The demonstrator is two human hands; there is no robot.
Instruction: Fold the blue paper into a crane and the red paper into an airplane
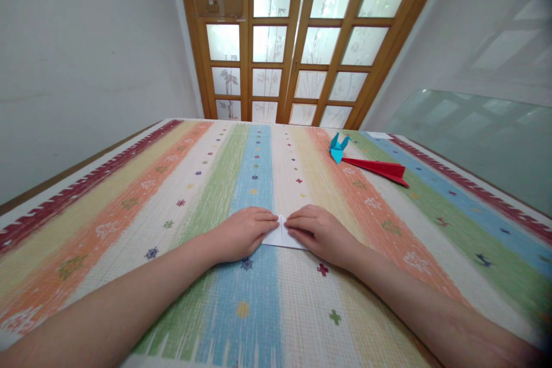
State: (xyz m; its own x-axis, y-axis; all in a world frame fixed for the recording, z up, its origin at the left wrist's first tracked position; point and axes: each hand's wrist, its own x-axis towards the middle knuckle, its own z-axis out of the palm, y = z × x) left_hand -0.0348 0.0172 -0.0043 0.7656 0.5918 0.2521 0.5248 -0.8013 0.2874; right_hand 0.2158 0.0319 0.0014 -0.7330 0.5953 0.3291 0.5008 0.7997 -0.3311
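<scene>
A small piece of folded white paper (283,238) lies on the striped tablecloth in front of me, with a peak at its far side and a straight near edge. My left hand (245,232) covers its left side, fingers closed together and the tips close to the peak. From the other side my right hand (325,233) holds the paper's right part, its thumb and fingers pinched at the edge. The two sets of fingertips nearly meet at the top. Much of the paper's sides is hidden under the hands.
A blue folded paper crane (337,148) stands at the back right of the striped tablecloth (215,310). Beside it lies a red paper plane (379,169). A white slip (379,135) is near the far edge. Wooden glass-paned doors (276,40) are beyond the table, with walls on either side.
</scene>
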